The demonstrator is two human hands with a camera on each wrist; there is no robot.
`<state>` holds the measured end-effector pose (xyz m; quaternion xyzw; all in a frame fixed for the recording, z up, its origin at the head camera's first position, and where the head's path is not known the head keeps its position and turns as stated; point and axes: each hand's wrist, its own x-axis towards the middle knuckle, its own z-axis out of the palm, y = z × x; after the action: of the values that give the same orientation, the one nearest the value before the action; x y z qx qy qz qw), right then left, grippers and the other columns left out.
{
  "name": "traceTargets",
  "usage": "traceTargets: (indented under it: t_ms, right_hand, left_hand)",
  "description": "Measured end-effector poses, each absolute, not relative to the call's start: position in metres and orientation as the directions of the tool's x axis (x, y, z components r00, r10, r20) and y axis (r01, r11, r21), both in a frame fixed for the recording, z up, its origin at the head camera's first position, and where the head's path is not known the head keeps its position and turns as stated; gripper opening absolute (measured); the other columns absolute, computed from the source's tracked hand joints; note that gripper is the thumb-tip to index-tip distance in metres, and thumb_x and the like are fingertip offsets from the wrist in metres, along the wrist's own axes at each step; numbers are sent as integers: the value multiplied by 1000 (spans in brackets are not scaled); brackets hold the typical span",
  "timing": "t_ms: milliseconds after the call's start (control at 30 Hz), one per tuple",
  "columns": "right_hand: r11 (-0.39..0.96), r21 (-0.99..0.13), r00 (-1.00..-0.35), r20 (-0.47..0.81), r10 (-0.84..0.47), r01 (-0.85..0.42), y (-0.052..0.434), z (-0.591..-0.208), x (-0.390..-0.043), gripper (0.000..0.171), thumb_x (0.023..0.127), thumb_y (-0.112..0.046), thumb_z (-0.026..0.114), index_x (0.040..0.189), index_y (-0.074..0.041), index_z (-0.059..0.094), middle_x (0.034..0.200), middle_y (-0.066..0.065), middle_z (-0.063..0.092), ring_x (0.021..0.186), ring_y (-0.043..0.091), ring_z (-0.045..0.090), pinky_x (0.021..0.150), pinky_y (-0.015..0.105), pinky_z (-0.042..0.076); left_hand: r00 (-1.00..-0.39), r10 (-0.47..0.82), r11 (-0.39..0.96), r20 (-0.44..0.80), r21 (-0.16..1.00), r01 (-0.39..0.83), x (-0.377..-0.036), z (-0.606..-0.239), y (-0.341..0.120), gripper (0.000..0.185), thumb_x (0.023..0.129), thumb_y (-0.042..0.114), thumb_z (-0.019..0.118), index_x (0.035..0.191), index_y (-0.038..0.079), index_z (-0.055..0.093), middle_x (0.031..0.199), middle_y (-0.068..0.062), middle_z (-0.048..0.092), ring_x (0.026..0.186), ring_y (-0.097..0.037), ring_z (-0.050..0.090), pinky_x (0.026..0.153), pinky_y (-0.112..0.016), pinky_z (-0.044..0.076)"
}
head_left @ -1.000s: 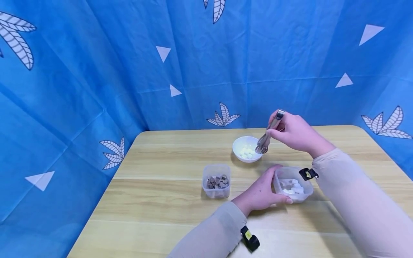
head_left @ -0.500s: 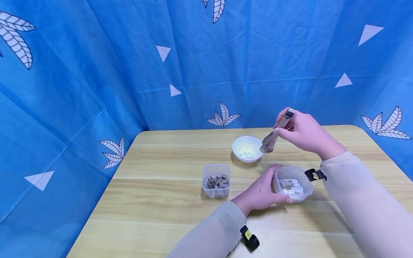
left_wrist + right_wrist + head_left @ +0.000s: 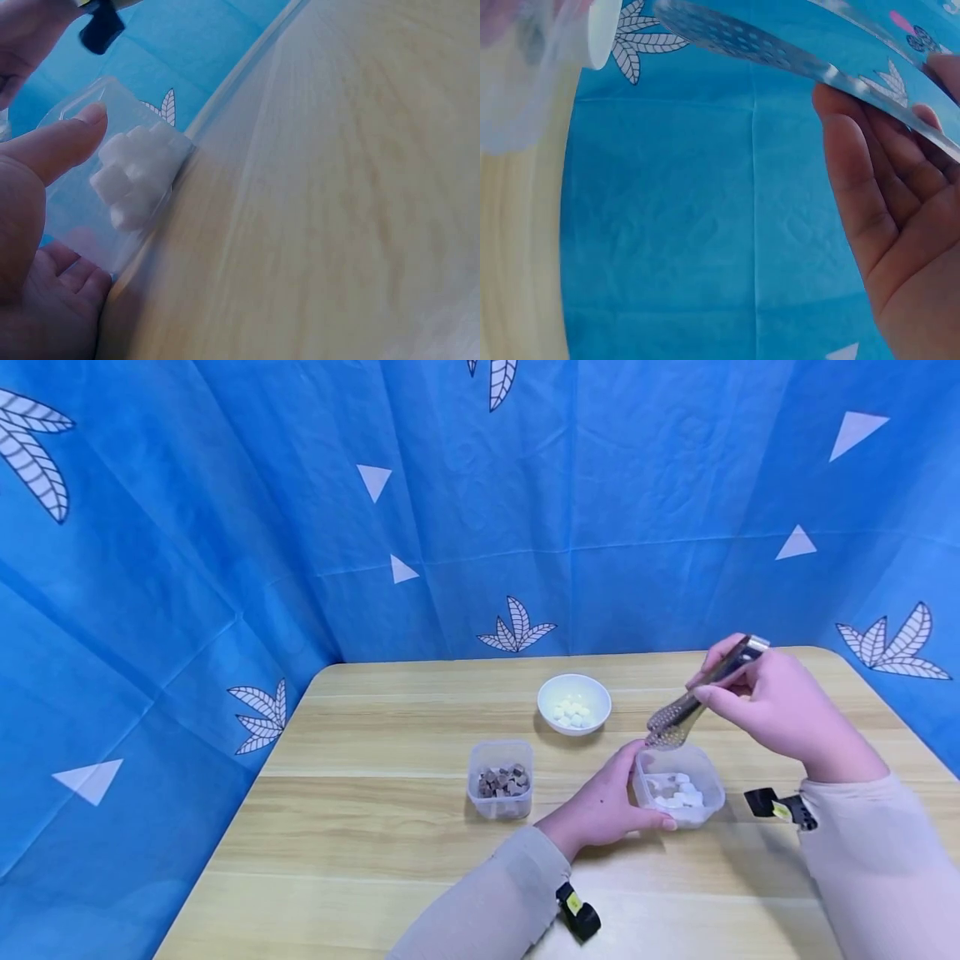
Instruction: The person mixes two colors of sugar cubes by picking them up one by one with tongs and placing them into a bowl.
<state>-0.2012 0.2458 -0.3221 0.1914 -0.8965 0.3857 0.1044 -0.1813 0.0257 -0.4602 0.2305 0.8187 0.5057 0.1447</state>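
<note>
My left hand (image 3: 607, 806) grips the side of a clear plastic container (image 3: 693, 816), its thumb along the near wall and its fingers around the far side. White cubes (image 3: 682, 797) lie inside; they show closer as a heap of white cubes (image 3: 135, 172) in the left wrist view. My right hand (image 3: 780, 710) holds metal tongs (image 3: 705, 693) with perforated ends, just above the container's far rim. In the right wrist view the tongs (image 3: 765, 56) have their arms apart, and nothing is visible between them.
A white bowl (image 3: 573, 685) with several pale pieces (image 3: 572, 714) stands behind the container. To the left is a second clear container (image 3: 502, 808) of brown cubes (image 3: 504, 781). All stand on a wooden table (image 3: 360, 827) before a blue curtain (image 3: 450, 527).
My right hand has moved the tongs rightward and toward me, from beside the white bowl to above the container's far rim. The left hand has stayed on the container.
</note>
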Motion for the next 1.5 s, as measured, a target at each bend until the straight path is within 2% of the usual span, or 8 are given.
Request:
traceTargets:
  t_ms: [100, 233, 367, 467, 767, 1133, 1400, 1500]
  right_hand:
    - [615, -626, -877, 334, -346, -480, 253, -333, -196, 16, 91, -9, 74, 102, -14, 64, 85, 0, 69, 53, 14, 49, 44, 29, 40]
    - [576, -595, -818, 290, -496, -561, 258, -347, -194, 16, 92, -6, 73, 100, -15, 62, 86, -5, 67, 67, 11, 61, 57, 26, 50]
    - [553, -620, -796, 205, -570, -556, 255, -353, -194, 17, 93, -8, 72, 102, -16, 59, 88, -6, 66, 73, 10, 63, 64, 28, 54]
    - [568, -619, -803, 181, -568, -542, 253, -355, -194, 17, 94, -10, 71, 104, -15, 58, 88, -5, 66, 73, 11, 62, 64, 29, 54]
    - [613, -570, -825, 241, -511, -547, 252, -359, -199, 11, 95, -12, 70, 102, -15, 62, 87, -6, 66, 74, 9, 64, 65, 29, 56]
    - [622, -558, -834, 327, -444, -549, 261, -348, -195, 16, 93, -8, 73, 103, -16, 63, 90, -3, 67, 76, 9, 66, 63, 23, 52]
    - [607, -566, -828, 332, -452, -558, 263, -347, -194, 13, 95, -7, 70, 101, -16, 63, 84, -2, 64, 61, 11, 54, 51, 25, 43]
    - [593, -581, -827, 330, -455, -558, 264, -347, -193, 15, 94, -6, 71, 101, -15, 62, 84, -2, 64, 61, 11, 54, 51, 25, 43]
  left_hand:
    - [-852, 523, 381, -5, 896, 228, -181, -460, 26, 102, 77, 35, 90, 157, 34, 27, 153, 12, 40, 136, -6, 41, 116, -37, 32]
    - [-850, 526, 398, -11, 887, 234, -181, -459, 25, 103, 77, 37, 89, 158, 32, 27, 152, 10, 42, 136, -8, 41, 115, -37, 33]
    - [-847, 531, 394, -6, 887, 241, -182, -458, 25, 103, 77, 36, 90, 158, 32, 27, 151, 10, 44, 135, -7, 43, 115, -36, 33]
    - [-846, 534, 386, -5, 891, 239, -182, -458, 25, 102, 77, 36, 90, 157, 33, 27, 151, 11, 44, 136, -7, 42, 115, -35, 32]
    - [-847, 532, 384, -15, 895, 225, -182, -458, 24, 102, 78, 36, 89, 158, 33, 26, 155, 11, 38, 138, -6, 39, 116, -35, 30]
    - [-847, 531, 394, -17, 890, 229, -181, -456, 25, 102, 79, 35, 89, 158, 30, 26, 153, 9, 42, 138, -7, 40, 117, -36, 30]
    - [-848, 530, 404, -21, 885, 230, -180, -455, 26, 101, 79, 36, 88, 158, 31, 26, 152, 9, 43, 137, -8, 41, 116, -36, 31]
    - [-847, 532, 397, -14, 888, 235, -181, -455, 26, 100, 79, 35, 89, 157, 32, 27, 151, 9, 44, 137, -7, 41, 116, -35, 31]
